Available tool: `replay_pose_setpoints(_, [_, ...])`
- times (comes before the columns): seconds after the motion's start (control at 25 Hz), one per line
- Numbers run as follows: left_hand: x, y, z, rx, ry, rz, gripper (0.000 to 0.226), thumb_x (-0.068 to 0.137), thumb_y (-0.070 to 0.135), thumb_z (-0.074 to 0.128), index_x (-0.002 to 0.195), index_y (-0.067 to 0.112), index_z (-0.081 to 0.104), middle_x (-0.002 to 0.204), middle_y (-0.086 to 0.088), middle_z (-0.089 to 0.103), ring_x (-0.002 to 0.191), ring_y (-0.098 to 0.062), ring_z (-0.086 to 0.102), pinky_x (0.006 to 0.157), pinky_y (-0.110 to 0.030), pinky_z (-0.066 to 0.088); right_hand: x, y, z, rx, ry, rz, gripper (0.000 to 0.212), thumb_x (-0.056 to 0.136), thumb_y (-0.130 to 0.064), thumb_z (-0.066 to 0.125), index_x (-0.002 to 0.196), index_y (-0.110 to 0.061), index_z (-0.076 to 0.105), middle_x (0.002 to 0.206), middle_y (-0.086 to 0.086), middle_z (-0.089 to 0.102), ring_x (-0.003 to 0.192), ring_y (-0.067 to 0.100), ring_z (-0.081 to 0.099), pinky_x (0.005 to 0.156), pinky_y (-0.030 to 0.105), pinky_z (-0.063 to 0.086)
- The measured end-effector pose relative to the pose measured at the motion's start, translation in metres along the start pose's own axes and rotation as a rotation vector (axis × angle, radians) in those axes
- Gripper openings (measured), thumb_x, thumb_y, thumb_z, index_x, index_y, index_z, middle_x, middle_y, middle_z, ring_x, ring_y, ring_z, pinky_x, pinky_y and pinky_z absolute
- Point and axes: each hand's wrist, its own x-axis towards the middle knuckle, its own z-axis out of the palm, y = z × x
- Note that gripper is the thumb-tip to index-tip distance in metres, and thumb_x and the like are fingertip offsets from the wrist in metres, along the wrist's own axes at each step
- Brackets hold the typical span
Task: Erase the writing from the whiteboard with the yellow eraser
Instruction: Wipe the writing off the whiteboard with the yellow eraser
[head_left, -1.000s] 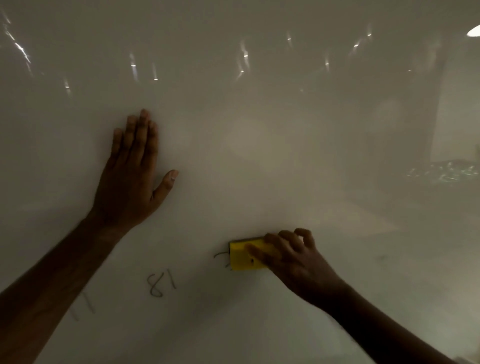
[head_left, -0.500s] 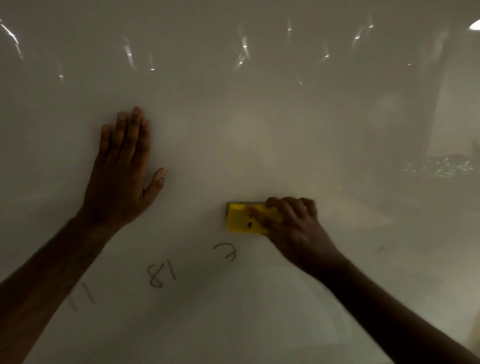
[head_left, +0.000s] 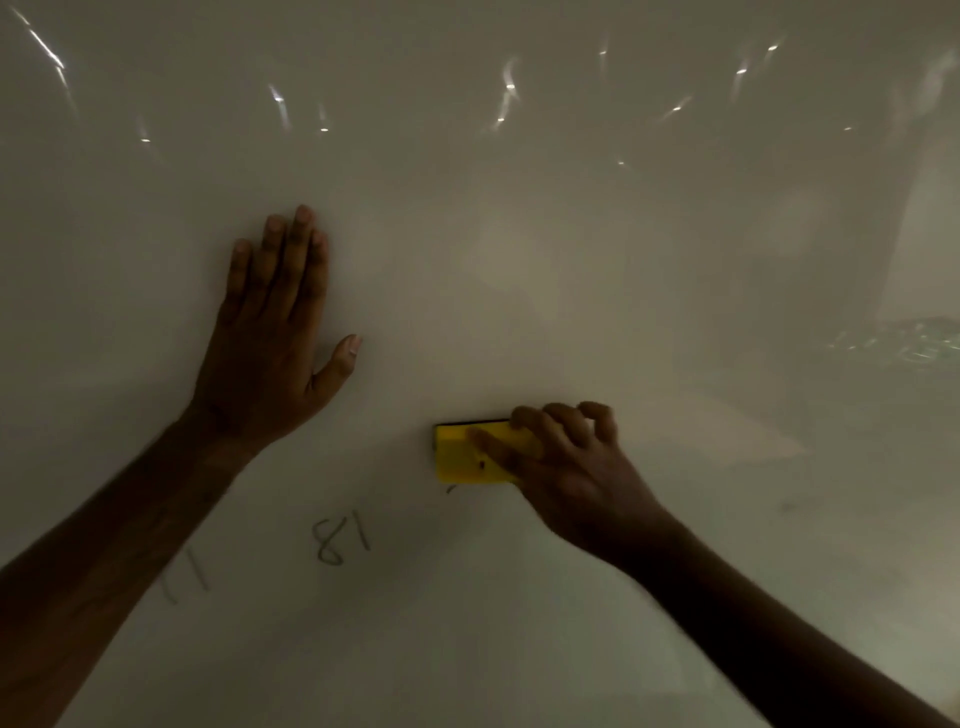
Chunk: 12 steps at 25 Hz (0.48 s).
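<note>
The whiteboard (head_left: 519, 234) fills the whole view, dim and glossy. My right hand (head_left: 566, 467) grips the yellow eraser (head_left: 457, 452) and presses it flat on the board at lower centre. Only a tiny stroke of a written mark (head_left: 451, 489) shows below the eraser's lower edge. The number "18" (head_left: 340, 540) is written to the lower left of the eraser. Further left are two faint strokes like "11" (head_left: 184, 577), beside my left forearm. My left hand (head_left: 270, 338) lies flat on the board, fingers together, thumb out, holding nothing.
Light reflections (head_left: 506, 88) streak the upper part of the board. A brighter reflected patch (head_left: 914, 343) sits at the right edge. A faint smudge (head_left: 787, 505) lies on the board to the right of my right hand.
The eraser went up off the mark, then came back down over it; half a second ago the mark lay bare below the eraser, now it is almost covered. My left hand stayed flat.
</note>
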Motion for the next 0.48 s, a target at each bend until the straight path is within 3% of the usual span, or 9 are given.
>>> replay_pose_setpoints(0.12, [0.000,-0.002,-0.001,-0.029,-0.018,0.031,0.084,0.108,0.047,0.039,0.170,-0.004,0.013,0.179,-0.024,0.009,0.167,-0.042,0.007,0.136,-0.054,0.005,-0.008,-0.025,0.017,0.014,-0.045,-0.105,0.058,0.106,-0.026,0.060,0.160,-0.035,0.042,0.137,0.008,0.062,0.113,0.034,0.060,0.094,0.050,0.044])
replay_pose_setpoints(0.28, [-0.020,-0.031,-0.009,-0.078,-0.033,-0.015,0.084,0.107,0.046,0.040,0.170,-0.004,0.013,0.180,-0.022,0.006,0.167,-0.033,-0.006,0.136,-0.050,-0.001,-0.064,-0.004,0.015,0.005,-0.115,-0.231,0.063,0.102,-0.023,0.064,0.160,-0.033,0.043,0.137,0.009,0.063,0.114,0.034,0.063,0.096,0.051,0.044])
replay_pose_setpoints(0.48, [-0.051,-0.067,-0.017,0.015,-0.039,-0.091,0.086,0.108,0.048,0.040,0.169,-0.005,0.013,0.179,-0.025,0.006,0.167,-0.030,-0.008,0.136,-0.050,-0.002,-0.007,0.022,-0.008,-0.004,-0.018,-0.045,0.061,0.105,-0.034,0.063,0.161,-0.037,0.040,0.135,0.009,0.063,0.110,0.038,0.064,0.094,0.049,0.044])
